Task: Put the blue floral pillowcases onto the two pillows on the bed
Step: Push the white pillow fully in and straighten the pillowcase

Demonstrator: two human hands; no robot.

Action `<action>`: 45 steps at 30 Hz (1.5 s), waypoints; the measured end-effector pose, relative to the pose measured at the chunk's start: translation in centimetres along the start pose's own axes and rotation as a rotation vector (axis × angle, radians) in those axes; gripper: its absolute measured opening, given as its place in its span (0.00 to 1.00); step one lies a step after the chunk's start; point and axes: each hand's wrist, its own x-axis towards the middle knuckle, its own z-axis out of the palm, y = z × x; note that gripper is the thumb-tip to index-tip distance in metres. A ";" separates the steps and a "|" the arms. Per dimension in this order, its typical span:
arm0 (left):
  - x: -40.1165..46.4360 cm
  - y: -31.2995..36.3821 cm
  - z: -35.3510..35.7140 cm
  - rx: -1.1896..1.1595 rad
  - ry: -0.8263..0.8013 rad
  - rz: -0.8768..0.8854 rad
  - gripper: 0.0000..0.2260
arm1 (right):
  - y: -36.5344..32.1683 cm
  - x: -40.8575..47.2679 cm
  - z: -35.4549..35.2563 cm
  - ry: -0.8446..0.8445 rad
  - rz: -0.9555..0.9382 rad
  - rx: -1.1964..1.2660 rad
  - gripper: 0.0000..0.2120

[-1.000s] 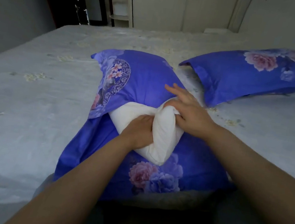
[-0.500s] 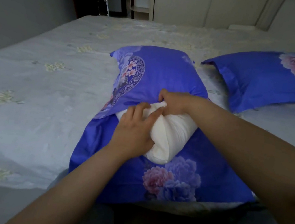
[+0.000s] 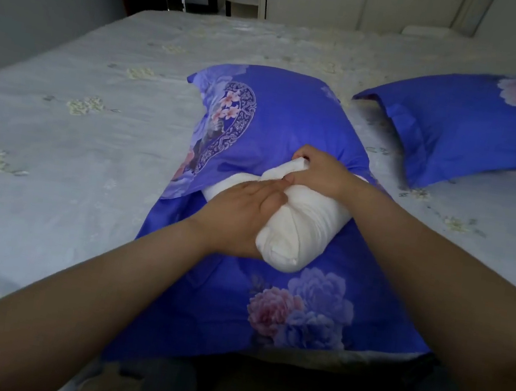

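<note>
The person's left hand (image 3: 240, 216) lies against the side of the white pillow (image 3: 299, 221), with its fingers (image 3: 267, 193) laid nearly straight over the top, pressing and not grabbing. The right hand (image 3: 317, 174) has its fingers curled tight round a bunch of the pillow, just past the left fingers. It looks like both hands squeeze the pillow into a small roll so it can slide into the blue floral pillowcase (image 3: 279, 132). The far end of the pillow is already inside the case, beyond the fingers. The near end sticks out below the fingers, white, soft and rolled up like a fat sausage. The case is bright blue with pink and purple flowers. Its open flap lies flat on the bed (image 3: 75, 143) under the pillow, near the person. A second pillow (image 3: 478, 127), off to the right of the right fingers, already wears its blue flower case, so this one seems to be the last to finish.
</note>
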 end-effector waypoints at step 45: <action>8.1 -10.0 -3.0 -0.907 -0.177 -0.579 0.19 | -1.7 -6.5 0.6 -0.666 -0.026 -0.658 0.25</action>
